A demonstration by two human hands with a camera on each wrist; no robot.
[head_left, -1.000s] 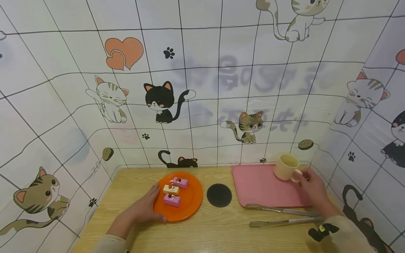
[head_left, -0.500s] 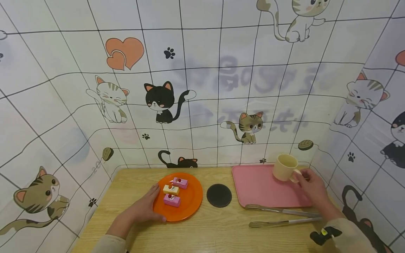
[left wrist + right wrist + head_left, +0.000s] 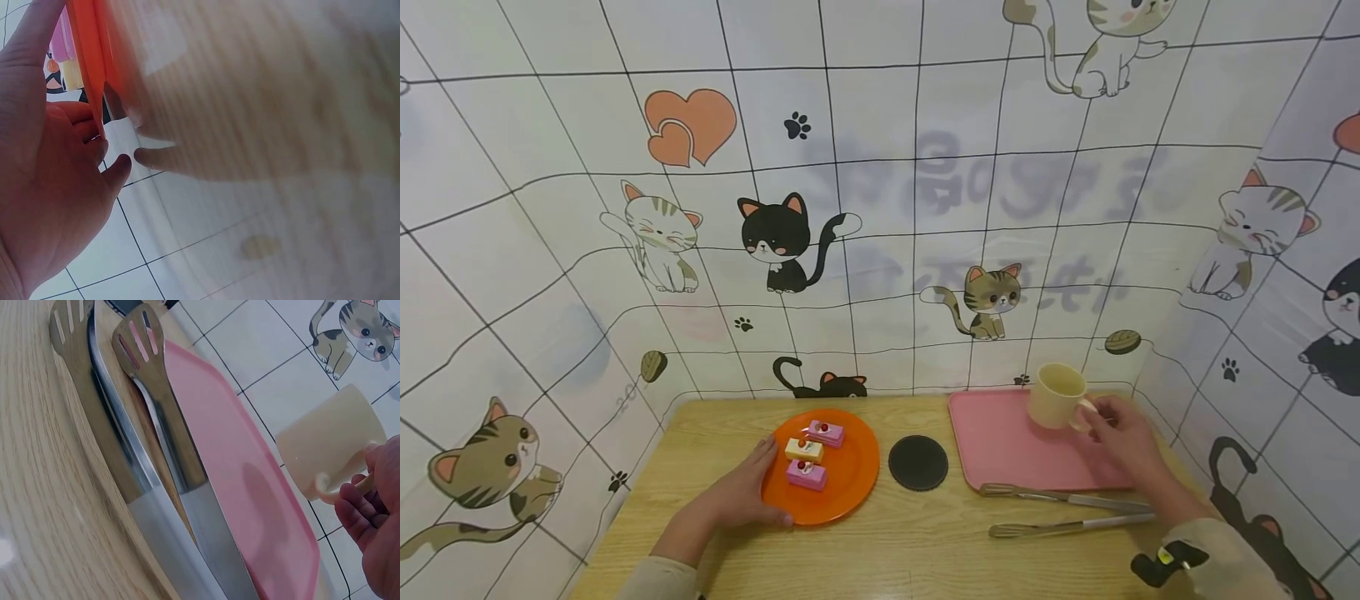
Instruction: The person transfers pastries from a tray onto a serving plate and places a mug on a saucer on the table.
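My right hand [image 3: 1117, 429] pinches the handle of a pale yellow mug [image 3: 1054, 398] over the back right part of a pink tray [image 3: 1000, 442]. In the right wrist view the mug [image 3: 331, 444] appears raised off the tray, with a shadow falling on the pink surface. At the left, my left hand [image 3: 741, 493] touches the rim of an orange plate [image 3: 850, 492], fingers along its left side and thumb at its front. Three small toy cakes sit on the plate: two pink cakes and a yellow cake [image 3: 803, 451]. In the left wrist view the fingers [image 3: 84, 122] look relaxed.
Between plate and tray lies a round black coaster [image 3: 918, 463]. Slotted metal tongs [image 3: 1075, 527] lie spread at the tray's front edge, near the right forearm. Behind the wooden table [image 3: 880, 558] stands a wall [image 3: 880, 333] printed with cartoon cats.
My right hand has carried the mug leftward over the tray. The left hand and the plate have stayed in place.
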